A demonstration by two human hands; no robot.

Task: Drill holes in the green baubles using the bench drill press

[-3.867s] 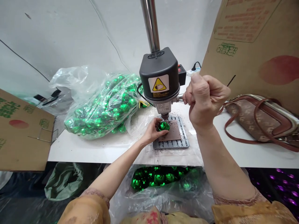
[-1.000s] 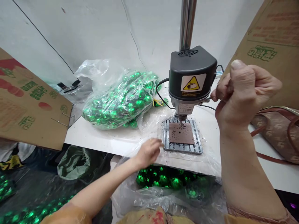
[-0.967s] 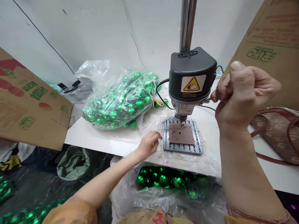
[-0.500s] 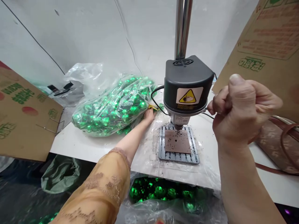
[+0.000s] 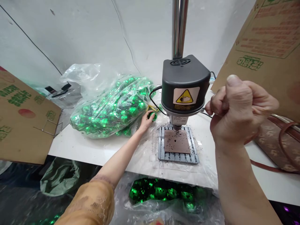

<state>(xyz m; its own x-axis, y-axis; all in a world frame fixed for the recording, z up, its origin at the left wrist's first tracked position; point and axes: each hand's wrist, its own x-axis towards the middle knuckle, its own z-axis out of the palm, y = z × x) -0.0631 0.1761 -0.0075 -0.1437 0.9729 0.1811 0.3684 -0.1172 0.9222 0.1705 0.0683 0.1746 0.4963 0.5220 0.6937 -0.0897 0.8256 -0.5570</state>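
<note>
1. Drill housing (image 5: 186,75): smooth, matt black plastic.
2. Column (image 5: 179,29): polished, glossy metal.
3. Green ball (image 5: 153,117): shiny, mirror-faceted.
4. Bag (image 5: 82,76): clear, crinkled, glossy plastic.
5. Base plate (image 5: 161,145): grey, grooved metal.
6. Carton (image 5: 262,47): matt brown cardboard.

Two bare hands (image 5: 241,112), one black drill press (image 5: 184,78), one square brown board (image 5: 177,145), two brown cardboard boxes (image 5: 260,53), one patterned brown handbag (image 5: 274,143), many shiny green faceted balls (image 5: 160,192).

The head camera looks forward and down at both hands (image 5: 242,109).
</note>
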